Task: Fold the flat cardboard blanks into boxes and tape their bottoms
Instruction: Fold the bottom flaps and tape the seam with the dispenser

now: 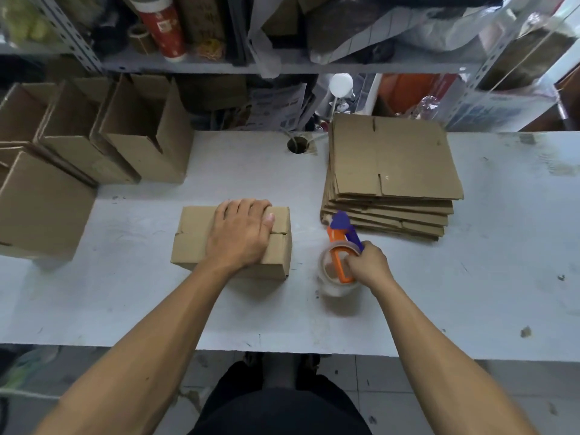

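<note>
Left grip (241,235) flat, fingers straight, on folded box (188,243) — right grip (368,265) curled round tape dispenser (340,246).

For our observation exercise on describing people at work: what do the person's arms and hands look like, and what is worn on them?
Both forearms are bare, with no sleeves in view. The left hand and the right hand wear no gloves. No watch, ring or bracelet shows on either wrist or on the fingers that are visible.

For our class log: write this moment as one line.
left hand presses box flaps | right hand grips tape dispenser | seam untaped
</note>
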